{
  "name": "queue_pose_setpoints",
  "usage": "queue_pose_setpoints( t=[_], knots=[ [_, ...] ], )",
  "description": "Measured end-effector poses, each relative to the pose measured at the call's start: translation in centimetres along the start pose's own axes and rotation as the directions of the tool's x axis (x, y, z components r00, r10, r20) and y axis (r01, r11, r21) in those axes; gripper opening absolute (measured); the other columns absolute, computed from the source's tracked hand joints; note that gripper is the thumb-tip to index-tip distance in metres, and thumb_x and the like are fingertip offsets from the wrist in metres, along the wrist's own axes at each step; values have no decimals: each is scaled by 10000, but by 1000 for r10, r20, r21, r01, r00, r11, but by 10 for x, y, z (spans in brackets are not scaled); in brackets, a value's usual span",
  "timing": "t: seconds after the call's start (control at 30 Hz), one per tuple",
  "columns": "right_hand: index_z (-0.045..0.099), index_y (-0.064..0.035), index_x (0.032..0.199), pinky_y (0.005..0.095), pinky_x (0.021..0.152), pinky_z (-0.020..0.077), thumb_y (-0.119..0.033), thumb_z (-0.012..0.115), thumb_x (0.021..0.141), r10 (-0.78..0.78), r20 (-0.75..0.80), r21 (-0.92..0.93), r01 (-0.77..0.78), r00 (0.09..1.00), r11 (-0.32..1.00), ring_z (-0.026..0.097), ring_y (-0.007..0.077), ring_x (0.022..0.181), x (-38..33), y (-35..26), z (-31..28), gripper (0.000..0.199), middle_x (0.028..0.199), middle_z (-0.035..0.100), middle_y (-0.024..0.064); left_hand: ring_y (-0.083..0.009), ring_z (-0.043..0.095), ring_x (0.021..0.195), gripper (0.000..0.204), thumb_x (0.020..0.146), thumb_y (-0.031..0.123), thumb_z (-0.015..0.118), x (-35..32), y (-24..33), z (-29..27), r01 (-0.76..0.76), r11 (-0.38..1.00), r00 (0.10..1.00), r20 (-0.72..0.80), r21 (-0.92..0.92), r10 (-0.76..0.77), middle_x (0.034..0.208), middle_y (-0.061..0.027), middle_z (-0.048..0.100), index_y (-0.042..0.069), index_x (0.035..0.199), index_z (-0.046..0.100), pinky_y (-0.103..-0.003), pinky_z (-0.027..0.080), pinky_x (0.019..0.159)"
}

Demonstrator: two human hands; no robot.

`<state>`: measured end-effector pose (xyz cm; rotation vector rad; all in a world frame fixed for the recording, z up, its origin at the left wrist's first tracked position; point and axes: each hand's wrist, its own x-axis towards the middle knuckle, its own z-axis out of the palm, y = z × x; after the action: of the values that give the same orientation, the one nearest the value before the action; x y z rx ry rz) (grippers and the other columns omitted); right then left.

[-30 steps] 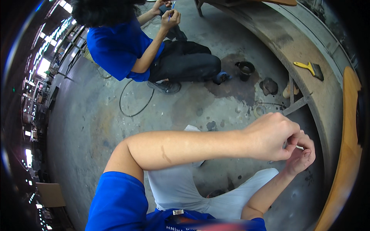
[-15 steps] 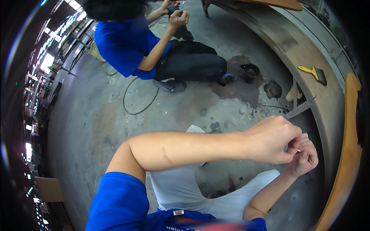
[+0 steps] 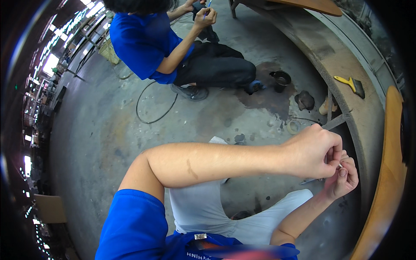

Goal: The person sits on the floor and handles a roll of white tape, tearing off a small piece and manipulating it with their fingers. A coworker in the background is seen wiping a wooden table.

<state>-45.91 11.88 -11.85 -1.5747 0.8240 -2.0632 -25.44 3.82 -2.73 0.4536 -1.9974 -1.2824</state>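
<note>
My left arm stretches across the view to the right, and my left hand (image 3: 313, 151) is closed in a pinch, its fingertips against my right hand (image 3: 343, 178). The right hand is closed too, thumb pressed to the fingers. Between the fingertips shows a tiny whitish bit (image 3: 341, 164), too small to name and mostly hidden by the fingers. Both hands are beside the curved edge of the workbench (image 3: 336, 63), above the floor.
A yellow-handled paintbrush (image 3: 352, 85) lies on the bench, near an orange-brown curved wooden board (image 3: 387, 173). A black pot (image 3: 281, 80), a dark lump (image 3: 304, 100) and a tape roll (image 3: 293, 127) are on the stained floor. A co-worker in blue (image 3: 145, 47) crouches ahead, holding something thin.
The view has shifted slightly. My hands stay pinched together at nearly the same place, with the left wrist turned a little. The co-worker's hands remain raised.
</note>
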Motion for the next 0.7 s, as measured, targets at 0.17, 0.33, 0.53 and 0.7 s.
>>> queue_pose_setpoints(
  t=[0.17,0.33,0.53,0.7],
  knots=[
    [700,20,897,352,692,386,-105,732,972,-41,-38,-147,35,998,989,518,182,705,1,-5,-4,149,776,631,73,-181,778,710,103,829,82,757,7,-2,5,-10,1000,1000,19,-19,11,731,-90,748,5,850,691,-297,615,662],
    [620,22,794,348,679,373,-123,685,1005,-22,-81,-170,8,996,985,485,179,698,-4,-11,-7,264,744,595,61,-198,781,711,97,827,73,751,10,-2,18,-55,996,998,24,-76,57,732,-97,750,6,841,683,-308,615,659],
    [596,15,749,345,668,348,-164,630,1047,29,-94,-106,-39,995,994,442,163,682,-3,-22,-11,349,718,565,49,-210,775,693,109,828,77,754,14,-3,24,-113,993,993,21,-23,113,721,-99,746,11,848,670,-313,610,649],
    [597,14,757,344,663,329,-176,633,1049,1,-94,-154,-16,996,988,426,154,670,-3,-22,-12,349,722,566,44,-221,772,686,171,872,151,759,13,-1,19,-16,999,996,82,-41,19,720,-109,743,2,902,681,-311,605,641]
  ],
)
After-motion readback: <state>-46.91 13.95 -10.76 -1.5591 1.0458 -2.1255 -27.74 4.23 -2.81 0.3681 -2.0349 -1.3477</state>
